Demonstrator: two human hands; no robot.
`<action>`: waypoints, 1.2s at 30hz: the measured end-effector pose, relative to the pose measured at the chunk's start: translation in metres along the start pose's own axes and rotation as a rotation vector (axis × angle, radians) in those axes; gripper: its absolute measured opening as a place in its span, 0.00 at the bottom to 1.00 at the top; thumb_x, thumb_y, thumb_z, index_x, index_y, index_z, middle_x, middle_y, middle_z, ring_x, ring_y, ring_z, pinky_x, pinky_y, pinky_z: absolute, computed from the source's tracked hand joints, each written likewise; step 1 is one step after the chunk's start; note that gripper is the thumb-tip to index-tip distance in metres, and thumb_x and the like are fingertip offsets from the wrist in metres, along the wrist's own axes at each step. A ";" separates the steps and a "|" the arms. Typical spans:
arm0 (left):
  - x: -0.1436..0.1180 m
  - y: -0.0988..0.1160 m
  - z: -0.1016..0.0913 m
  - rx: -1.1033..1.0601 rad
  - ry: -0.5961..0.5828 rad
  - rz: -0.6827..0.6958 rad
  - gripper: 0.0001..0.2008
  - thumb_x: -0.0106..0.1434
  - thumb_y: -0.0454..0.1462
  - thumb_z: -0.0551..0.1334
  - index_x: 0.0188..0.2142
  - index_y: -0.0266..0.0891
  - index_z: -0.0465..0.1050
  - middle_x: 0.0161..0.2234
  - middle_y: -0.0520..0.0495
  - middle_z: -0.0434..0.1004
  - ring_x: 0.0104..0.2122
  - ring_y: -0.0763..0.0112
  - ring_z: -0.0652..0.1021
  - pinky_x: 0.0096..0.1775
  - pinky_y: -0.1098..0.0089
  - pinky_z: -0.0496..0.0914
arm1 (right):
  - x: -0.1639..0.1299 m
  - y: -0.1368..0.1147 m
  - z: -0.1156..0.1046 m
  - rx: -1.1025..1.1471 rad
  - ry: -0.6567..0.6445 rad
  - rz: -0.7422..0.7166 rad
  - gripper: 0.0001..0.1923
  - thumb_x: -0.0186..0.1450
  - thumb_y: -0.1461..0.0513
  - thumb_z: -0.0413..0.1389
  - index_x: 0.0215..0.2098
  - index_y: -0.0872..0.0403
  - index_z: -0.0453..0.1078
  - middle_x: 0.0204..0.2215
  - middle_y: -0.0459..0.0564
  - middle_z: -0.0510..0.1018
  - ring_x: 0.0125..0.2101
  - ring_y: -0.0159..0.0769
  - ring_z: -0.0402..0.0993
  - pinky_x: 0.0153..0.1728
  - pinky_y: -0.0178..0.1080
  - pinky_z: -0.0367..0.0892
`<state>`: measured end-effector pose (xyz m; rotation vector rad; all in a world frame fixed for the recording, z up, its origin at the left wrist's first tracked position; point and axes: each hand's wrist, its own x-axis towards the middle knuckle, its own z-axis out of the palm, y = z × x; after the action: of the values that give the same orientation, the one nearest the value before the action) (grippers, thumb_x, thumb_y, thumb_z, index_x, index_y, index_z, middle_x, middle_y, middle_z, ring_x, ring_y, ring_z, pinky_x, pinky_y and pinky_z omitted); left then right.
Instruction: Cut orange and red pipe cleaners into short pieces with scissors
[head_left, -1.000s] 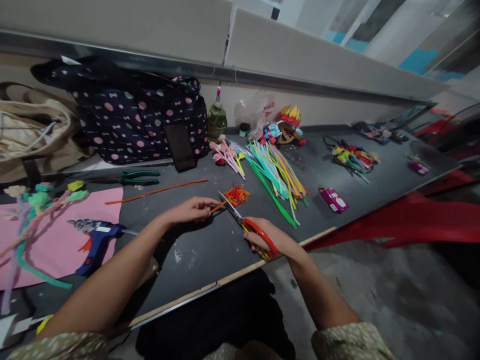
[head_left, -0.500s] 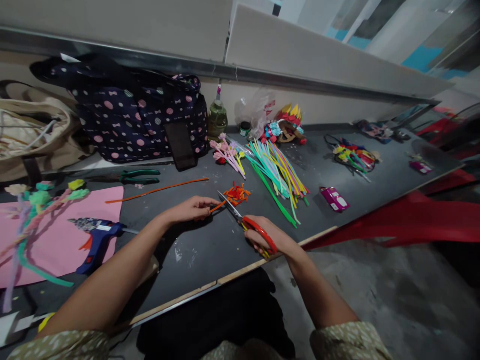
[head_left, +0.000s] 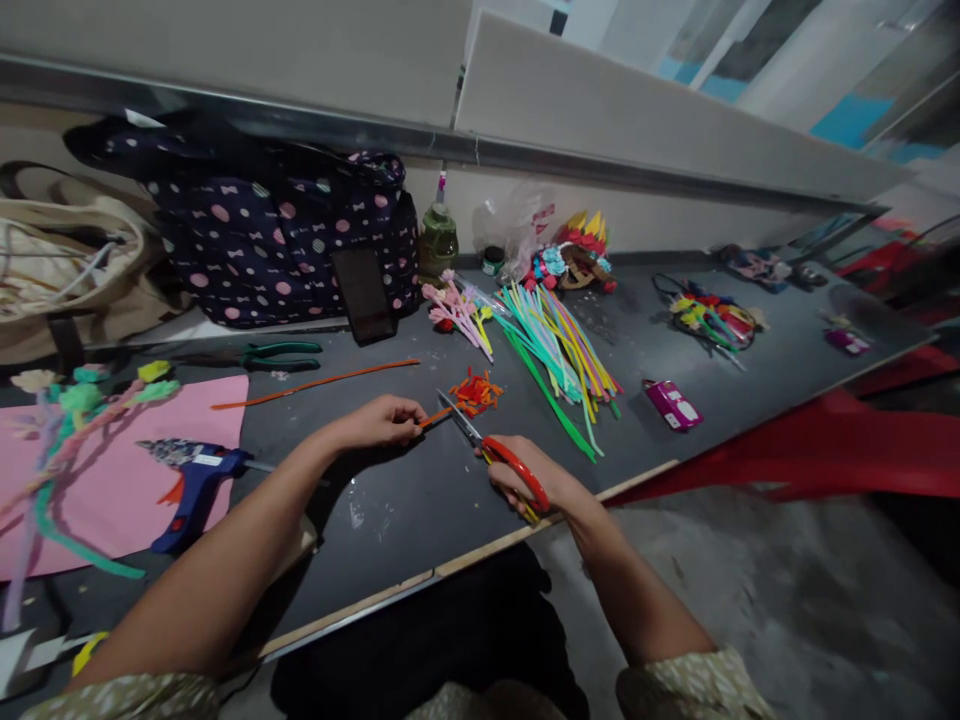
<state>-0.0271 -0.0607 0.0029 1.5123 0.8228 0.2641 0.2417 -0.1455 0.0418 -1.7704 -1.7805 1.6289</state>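
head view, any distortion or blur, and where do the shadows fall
Head view: wide-angle bend bows the table edge and wall rail; centre is sharp, with scissors in the right hand crisp; red shape at right smears; soft shadow under the left hand; dim, even light, no glare.

- Bare desk (head_left: 420, 500) lies open between the hands and the near edge.
- Orange clippings (head_left: 474, 391) and the pipe-cleaner bundle (head_left: 559, 350) crowd the far side; a glue gun (head_left: 191, 478) blocks the left.
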 end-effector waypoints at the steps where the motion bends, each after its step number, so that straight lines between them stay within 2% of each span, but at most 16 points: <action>1: 0.000 0.000 0.000 0.001 0.000 -0.006 0.12 0.57 0.40 0.62 0.38 0.34 0.72 0.22 0.54 0.66 0.20 0.78 0.63 0.23 0.76 0.56 | 0.000 -0.001 0.000 -0.001 -0.004 -0.002 0.20 0.57 0.62 0.49 0.48 0.53 0.68 0.13 0.38 0.66 0.12 0.30 0.65 0.14 0.27 0.61; 11: -0.003 0.008 0.002 0.002 0.005 -0.018 0.09 0.56 0.38 0.61 0.34 0.34 0.71 0.20 0.56 0.63 0.20 0.78 0.61 0.23 0.75 0.55 | 0.004 0.000 0.005 0.077 -0.008 0.049 0.26 0.54 0.62 0.50 0.51 0.54 0.66 0.10 0.36 0.64 0.11 0.28 0.63 0.13 0.27 0.60; 20: -0.004 0.007 0.003 0.014 0.015 0.003 0.10 0.54 0.39 0.62 0.35 0.35 0.71 0.21 0.55 0.66 0.19 0.78 0.63 0.22 0.75 0.55 | 0.012 0.010 0.011 0.166 0.017 0.033 0.27 0.51 0.62 0.49 0.50 0.54 0.66 0.11 0.36 0.65 0.10 0.27 0.60 0.12 0.27 0.57; 24: 0.000 -0.002 0.001 0.029 -0.004 0.047 0.10 0.55 0.39 0.62 0.35 0.34 0.71 0.21 0.54 0.67 0.20 0.77 0.64 0.22 0.75 0.56 | 0.014 0.013 0.012 0.204 0.025 -0.001 0.25 0.51 0.61 0.51 0.48 0.54 0.66 0.13 0.36 0.66 0.10 0.26 0.60 0.12 0.27 0.56; 31: -0.003 -0.002 -0.002 0.079 -0.009 0.059 0.10 0.56 0.40 0.62 0.34 0.34 0.71 0.22 0.53 0.68 0.19 0.78 0.66 0.21 0.76 0.57 | 0.019 0.017 0.024 0.298 0.090 -0.184 0.22 0.48 0.59 0.50 0.42 0.56 0.65 0.10 0.31 0.58 0.09 0.24 0.53 0.12 0.27 0.51; 36: -0.006 -0.006 -0.008 0.035 0.002 0.060 0.14 0.54 0.44 0.66 0.33 0.34 0.72 0.23 0.52 0.70 0.20 0.77 0.68 0.23 0.76 0.61 | 0.018 0.014 0.030 0.239 0.093 -0.163 0.23 0.47 0.60 0.50 0.41 0.56 0.65 0.11 0.31 0.58 0.10 0.25 0.55 0.13 0.28 0.51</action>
<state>-0.0386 -0.0586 0.0000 1.5715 0.7876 0.2970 0.2233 -0.1524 0.0093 -1.5283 -1.5707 1.5912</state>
